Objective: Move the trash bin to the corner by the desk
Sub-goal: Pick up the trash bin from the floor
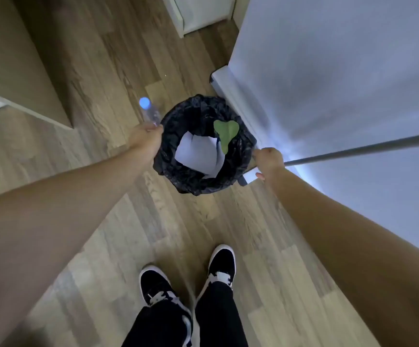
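Note:
A round trash bin (178, 169) lined with a black bag stands on the wooden floor in front of me. White paper (196, 154) and a green leaf (224, 132) lie inside it. My left hand (147, 137) grips the bin's left rim. On the opposite side, my right hand (268, 162) is closed on the right rim. The bin sits close against the base of a white appliance (328, 83) on its right.
A clear plastic bottle with a blue cap (148, 110) stands just left of the bin, touching my left hand. A grey pole (366, 149) leans across the appliance. Beige furniture (15, 58) fills the upper left. My two shoes (188, 279) are below.

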